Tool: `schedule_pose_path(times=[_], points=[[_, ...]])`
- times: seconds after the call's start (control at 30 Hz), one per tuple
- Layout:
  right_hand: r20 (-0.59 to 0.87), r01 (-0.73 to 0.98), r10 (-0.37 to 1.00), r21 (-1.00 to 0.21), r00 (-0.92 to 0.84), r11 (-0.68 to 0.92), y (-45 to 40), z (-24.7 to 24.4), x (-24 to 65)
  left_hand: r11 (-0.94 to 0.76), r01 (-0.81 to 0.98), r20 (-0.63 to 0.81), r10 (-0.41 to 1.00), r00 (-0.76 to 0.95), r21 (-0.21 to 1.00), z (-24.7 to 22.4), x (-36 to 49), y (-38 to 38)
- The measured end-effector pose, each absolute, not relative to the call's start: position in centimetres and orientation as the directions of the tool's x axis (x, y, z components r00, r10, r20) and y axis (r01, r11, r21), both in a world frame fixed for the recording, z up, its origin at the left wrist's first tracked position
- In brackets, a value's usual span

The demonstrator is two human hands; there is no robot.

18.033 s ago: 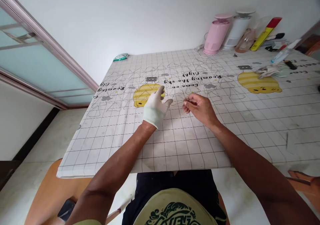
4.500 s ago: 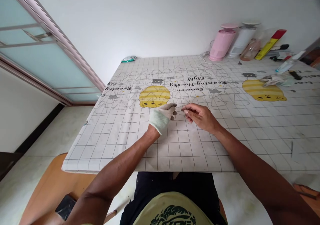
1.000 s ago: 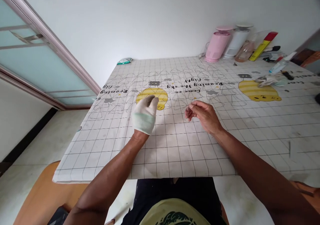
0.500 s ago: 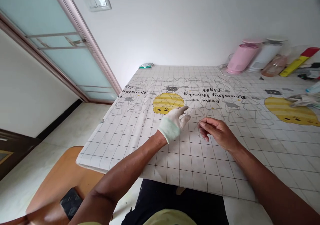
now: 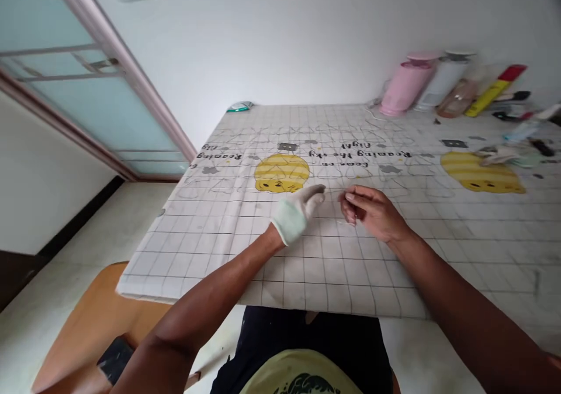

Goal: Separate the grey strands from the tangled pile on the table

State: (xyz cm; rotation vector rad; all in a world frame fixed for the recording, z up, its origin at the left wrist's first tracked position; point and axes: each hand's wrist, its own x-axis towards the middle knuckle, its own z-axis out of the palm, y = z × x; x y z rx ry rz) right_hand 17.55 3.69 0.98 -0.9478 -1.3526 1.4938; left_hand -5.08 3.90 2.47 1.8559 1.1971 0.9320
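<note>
My left hand (image 5: 295,211) wears a white knit glove with a pale green cuff. It hovers over the checked tablecloth (image 5: 210,262), thumb and fingertips drawn close together; whatever may be between them is too small to make out. Bare and to its right, my right hand (image 5: 370,207) has curled fingers, with the thumb pressed towards the index finger. A faint thin strand (image 5: 346,223) shows under its fingertips, but I cannot tell whether it is held. The two hands face each other with a small gap between them. A printed yellow striped bear balloon (image 5: 283,173) lies just beyond the left hand.
Along the back right stand a pink cylinder (image 5: 405,87), a white cylinder (image 5: 442,81), a pinkish bottle (image 5: 458,99) and a yellow tube with red cap (image 5: 495,90). A crumpled glove (image 5: 508,155) lies right. A wooden chair (image 5: 79,329) holds a black object (image 5: 114,359).
The camera view has shifted, so the table sits further left and higher. My left thumb has come nearer its fingers. My right hand stays curled, slightly turned.
</note>
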Motion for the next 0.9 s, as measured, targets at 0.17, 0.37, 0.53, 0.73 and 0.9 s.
schedule_pose_path(times=[0.17,0.37,0.53,0.73,0.9], points=[[0.034,-0.171,0.938,-0.985,-0.345,-0.027,3.9,0.9,17.6,-0.26,0.371,0.137,0.936,0.325,0.892,2.9,-5.1,4.2],[-0.009,-0.119,0.911,-0.991,-0.413,-0.064,3.7,0.2,16.9,-0.17,0.456,0.016,0.946,0.324,0.874,2.4,-3.1,3.8],[-0.046,-0.11,0.903,-0.989,-0.426,-0.102,3.6,0.2,16.7,-0.17,0.568,-0.022,0.949,0.315,0.805,2.4,-2.7,3.7],[-0.063,-0.069,0.905,-0.992,-0.421,-0.101,3.7,0.4,16.8,-0.158,0.621,-0.02,0.963,0.27,0.767,1.8,-3.2,4.2],[0.0,-0.034,0.911,-0.999,-0.412,-0.016,3.6,0.4,16.6,-0.232,0.702,0.078,0.967,0.244,0.673,0.6,-3.1,4.7]])
